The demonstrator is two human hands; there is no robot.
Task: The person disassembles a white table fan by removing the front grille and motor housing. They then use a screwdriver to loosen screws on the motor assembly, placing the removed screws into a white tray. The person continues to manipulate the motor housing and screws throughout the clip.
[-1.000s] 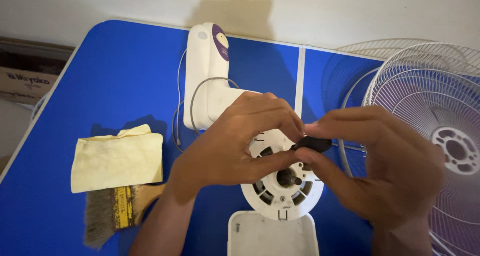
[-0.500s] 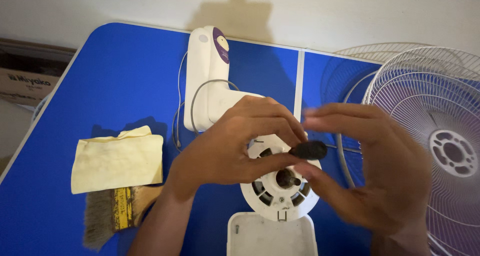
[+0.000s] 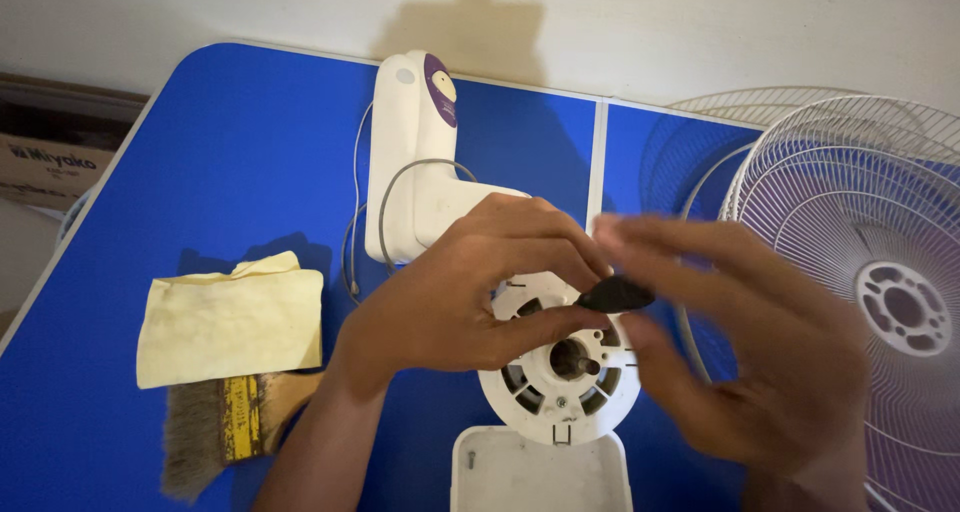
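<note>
My left hand (image 3: 470,292) reaches over a round white fan motor housing (image 3: 560,397) on the blue table (image 3: 220,162). Its thumb and fingertips pinch the left end of a small black oval part (image 3: 615,294), held just above the housing's metal shaft (image 3: 572,357). My right hand (image 3: 770,362) is blurred with motion. It is right of the part, fingers spread, forefinger above and thumb below without clearly touching it.
The white fan body (image 3: 415,162) with a purple panel and grey cable lies behind the housing. Two wire fan grilles (image 3: 880,272) fill the right side. A yellow cloth (image 3: 230,317) and a paintbrush (image 3: 225,422) lie left, a white cover (image 3: 540,472) near the front edge, and a cardboard box (image 3: 50,162) beyond the table.
My right hand's fingers have come off the black part and spread apart. The part stays pinched in my left hand above the shaft.
</note>
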